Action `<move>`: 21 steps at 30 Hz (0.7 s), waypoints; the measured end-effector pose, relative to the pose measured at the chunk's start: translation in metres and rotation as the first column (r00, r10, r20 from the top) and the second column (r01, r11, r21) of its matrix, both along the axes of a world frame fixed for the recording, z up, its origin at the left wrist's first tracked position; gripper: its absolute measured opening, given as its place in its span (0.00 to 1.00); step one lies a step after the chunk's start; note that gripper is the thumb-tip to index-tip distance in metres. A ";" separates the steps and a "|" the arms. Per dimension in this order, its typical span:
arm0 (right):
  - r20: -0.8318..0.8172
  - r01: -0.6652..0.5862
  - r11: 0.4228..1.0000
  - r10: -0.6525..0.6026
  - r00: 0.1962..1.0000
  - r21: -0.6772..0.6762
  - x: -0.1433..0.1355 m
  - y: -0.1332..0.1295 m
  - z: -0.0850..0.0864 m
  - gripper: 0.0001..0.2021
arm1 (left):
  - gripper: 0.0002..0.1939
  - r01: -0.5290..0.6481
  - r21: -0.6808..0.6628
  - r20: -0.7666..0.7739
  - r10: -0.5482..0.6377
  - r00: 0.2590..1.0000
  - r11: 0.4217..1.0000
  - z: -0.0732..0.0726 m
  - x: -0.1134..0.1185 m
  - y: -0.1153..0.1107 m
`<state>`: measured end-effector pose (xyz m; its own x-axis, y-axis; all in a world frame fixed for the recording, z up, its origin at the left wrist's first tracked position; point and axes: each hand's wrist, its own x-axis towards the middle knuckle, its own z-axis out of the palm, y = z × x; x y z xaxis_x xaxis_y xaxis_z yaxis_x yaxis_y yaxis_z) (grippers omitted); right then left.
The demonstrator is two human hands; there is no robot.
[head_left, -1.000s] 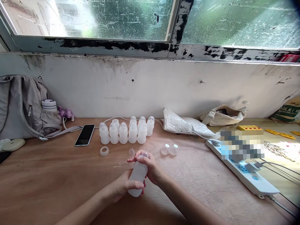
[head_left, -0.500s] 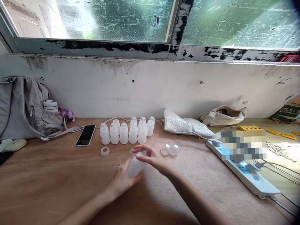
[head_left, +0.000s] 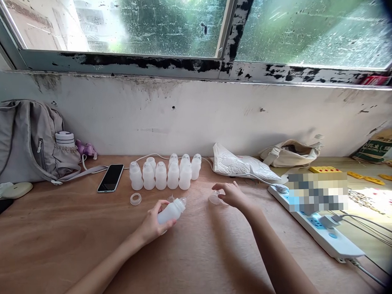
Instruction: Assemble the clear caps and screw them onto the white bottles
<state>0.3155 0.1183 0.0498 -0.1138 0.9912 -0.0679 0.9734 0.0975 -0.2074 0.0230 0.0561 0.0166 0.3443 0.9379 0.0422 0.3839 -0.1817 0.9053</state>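
The left hand [head_left: 153,223] was closed around the lower body of a white plastic bottle [head_left: 171,211], holding it tilted with its nippled top pointing up and to the right, just above the table [head_left: 90,245]. The right hand [head_left: 232,193] was held apart from the bottle, fingers loosely curled over the clear dome caps [head_left: 215,199] lying on the table (whether the fingers actually gripped a cap could not be determined). A small clear part [head_left: 171,198] lay just behind the bottle's top. A white ring [head_left: 135,199] lay to the left of it. Behind these stood a cluster of similar white bottles [head_left: 166,173] in two rows. A black phone [head_left: 111,177] lay left of the cluster, with a grey backpack [head_left: 25,140] against the wall beyond it. A white power strip [head_left: 327,232] lay to the right.
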 end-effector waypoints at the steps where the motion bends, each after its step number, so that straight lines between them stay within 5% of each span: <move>1: -0.009 -0.015 1.000 0.015 1.000 0.004 -0.001 0.000 0.000 0.15 | 0.24 -0.013 0.011 -0.015 0.014 1.000 1.000 0.001 -0.001 0.001; 7: -0.284 -0.013 0.997 0.035 0.958 0.080 -0.008 0.000 0.007 0.09 | 0.23 -0.018 0.107 -0.139 0.033 0.990 0.994 0.008 -0.008 0.006; 13: -0.639 -0.087 0.994 0.107 0.761 0.063 -0.027 -0.006 0.015 0.16 | 0.24 -0.006 0.163 -0.219 0.042 0.975 0.987 0.009 -0.008 0.005; 21: -0.766 -0.190 0.982 0.112 0.633 -0.014 -0.054 -0.019 0.016 0.17 | 0.23 -0.022 0.251 -0.237 0.084 0.968 0.968 0.011 -0.009 0.004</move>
